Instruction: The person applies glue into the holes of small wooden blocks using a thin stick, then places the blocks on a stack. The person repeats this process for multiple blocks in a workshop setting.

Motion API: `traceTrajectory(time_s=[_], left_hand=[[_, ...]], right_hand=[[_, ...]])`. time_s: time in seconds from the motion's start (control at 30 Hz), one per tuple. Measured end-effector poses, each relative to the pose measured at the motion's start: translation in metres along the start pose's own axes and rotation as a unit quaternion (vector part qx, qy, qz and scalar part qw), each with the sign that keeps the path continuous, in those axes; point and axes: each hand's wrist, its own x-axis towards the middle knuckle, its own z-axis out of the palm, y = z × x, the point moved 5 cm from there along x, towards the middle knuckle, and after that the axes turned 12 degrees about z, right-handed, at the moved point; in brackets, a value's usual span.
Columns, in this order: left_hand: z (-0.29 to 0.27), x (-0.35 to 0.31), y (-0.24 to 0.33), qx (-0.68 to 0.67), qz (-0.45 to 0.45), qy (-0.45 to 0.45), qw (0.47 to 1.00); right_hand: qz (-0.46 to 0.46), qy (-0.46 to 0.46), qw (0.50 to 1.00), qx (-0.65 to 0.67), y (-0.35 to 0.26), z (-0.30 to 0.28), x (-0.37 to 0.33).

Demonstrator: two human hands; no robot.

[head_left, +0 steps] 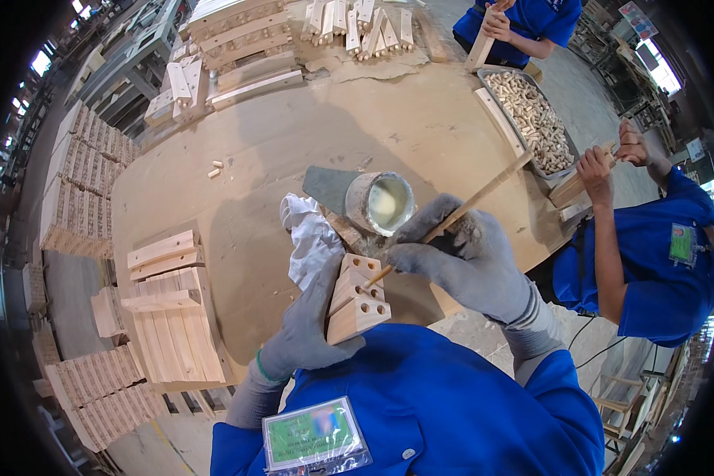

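My left hand point(303, 337), in a grey glove, is closed around a small stack of pale wooden pieces point(360, 317). Their ends face up and show pairs of round drilled holes. A long thin wooden stick point(490, 187) is pinched in my gloved right hand point(477, 258). Its lower tip rests at or just inside one of the holes; which of the two I cannot tell. Just beyond my hands, a round pot point(358, 205) with a crusted rim holds creamy white liquid. A crumpled white cloth point(308, 238) lies beside the pot.
Wooden strips point(174, 325) lie stacked at the table's left. A tray point(565, 168) heaped with dowels sits at the far right of the table point(420, 119). One co-worker point(642, 262) handles wood at right, another point(523, 47) at the back. More wood point(238, 55) is piled far left.
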Motion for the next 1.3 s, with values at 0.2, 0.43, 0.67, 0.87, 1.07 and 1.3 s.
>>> traceTrajectory(time_s=[0.2,0.43,0.67,0.87,1.07,1.3], left_hand=[[-0.001,0.004,-0.002,0.001,-0.011,-0.012,1.0],[-0.004,0.004,-0.006,-0.004,-0.008,0.004,1.0],[-0.007,0.005,-0.009,0.017,0.008,0.011,1.0],[-0.011,-0.002,-0.017,-0.01,0.002,0.041,0.999],[-0.015,-0.004,-0.017,-0.03,-0.013,0.05,0.998],[-0.014,0.0,-0.011,0.01,-0.024,0.03,0.999]], right_hand=[[0.064,-0.026,0.989,0.135,-0.002,-0.002,0.007],[-0.056,0.086,0.983,0.153,0.033,-0.037,0.02],[-0.132,0.19,0.97,0.078,0.103,-0.028,0.054],[-0.174,0.172,0.967,-0.07,0.093,-0.01,0.009],[-0.194,0.138,0.96,0.144,0.11,-0.014,-0.006],[-0.08,0.148,0.957,0.238,0.12,0.0,0.0]])
